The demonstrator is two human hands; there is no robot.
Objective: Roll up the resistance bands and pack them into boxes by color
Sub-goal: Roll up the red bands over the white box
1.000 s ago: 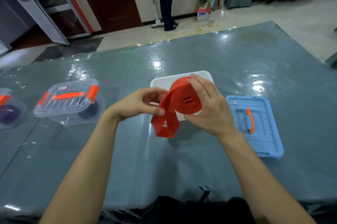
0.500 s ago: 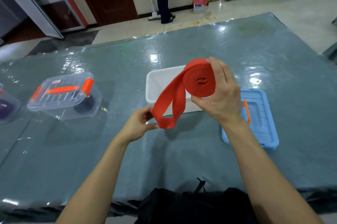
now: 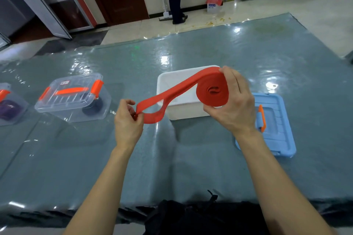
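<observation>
I count one red resistance band (image 3: 202,95) out of its box. There are three boxes: one open white box (image 3: 181,112) and two clear lidded ones, the nearer clear box (image 3: 72,101) and the far-left clear box (image 3: 19,114). Each holds one rolled band, a dark band (image 3: 93,107) and a purple band (image 3: 8,108). There is one loose blue lid (image 3: 277,133).

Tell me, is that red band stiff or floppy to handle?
Probably floppy: the red band sags between the left hand and right hand. Its coil would likely loosen if released, since only the right hand's grip holds it.
</observation>
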